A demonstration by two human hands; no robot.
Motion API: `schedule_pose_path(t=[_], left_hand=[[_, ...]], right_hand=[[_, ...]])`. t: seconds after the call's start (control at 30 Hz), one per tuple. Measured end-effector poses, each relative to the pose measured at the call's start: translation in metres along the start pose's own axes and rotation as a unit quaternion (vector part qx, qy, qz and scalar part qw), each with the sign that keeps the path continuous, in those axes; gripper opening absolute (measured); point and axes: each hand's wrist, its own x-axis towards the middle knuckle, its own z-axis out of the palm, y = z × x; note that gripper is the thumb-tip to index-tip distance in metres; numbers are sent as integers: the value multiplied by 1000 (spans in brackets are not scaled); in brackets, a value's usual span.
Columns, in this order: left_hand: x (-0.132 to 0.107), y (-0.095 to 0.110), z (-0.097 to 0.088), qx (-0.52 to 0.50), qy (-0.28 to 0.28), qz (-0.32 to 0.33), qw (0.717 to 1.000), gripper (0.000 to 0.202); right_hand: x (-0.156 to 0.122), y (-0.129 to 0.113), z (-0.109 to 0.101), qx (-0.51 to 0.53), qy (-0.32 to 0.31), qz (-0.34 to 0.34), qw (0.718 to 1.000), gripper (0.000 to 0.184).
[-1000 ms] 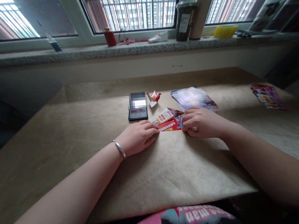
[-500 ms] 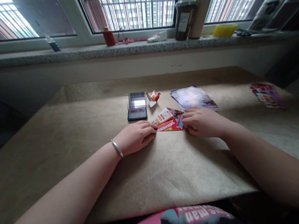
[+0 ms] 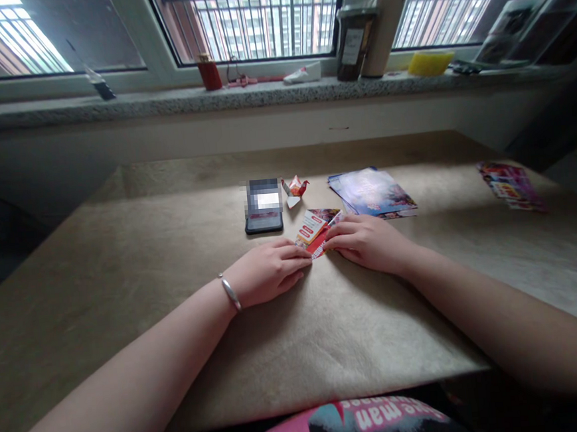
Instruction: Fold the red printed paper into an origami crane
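Observation:
A sheet of printed red and white paper, partly folded, lies on the table between my hands. My left hand, a silver bangle at its wrist, has its fingers together on the paper's lower left corner. On the other side, my right hand is closed on the paper's right part with thumb and fingertips; my fingers hide that edge. Just beyond the paper stands a small red and white origami crane. Left of the crane is a black phone, its screen blurred out.
Behind my right hand lies a stack of purple-blue printed sheets. More colourful papers rest near the right end of the brown table. On the stone windowsill stand a red container, a dark jar and a yellow object.
My right hand has moved left, bringing the paper's right side over toward my left hand. Less of the red face shows now. My left hand stays at the corner.

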Motion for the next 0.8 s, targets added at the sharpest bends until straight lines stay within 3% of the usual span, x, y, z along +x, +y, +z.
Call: schedule_pose_path(t=[0.4, 0.8], left_hand=[[-5, -9, -11, -62, 15, 2, 998, 22], [-8, -18, -10, -219, -2, -20, 975, 19]], right_hand=[[0, 1, -2, -45, -12, 19, 999, 24], [-2, 5, -1, -79, -2, 53, 996, 24]])
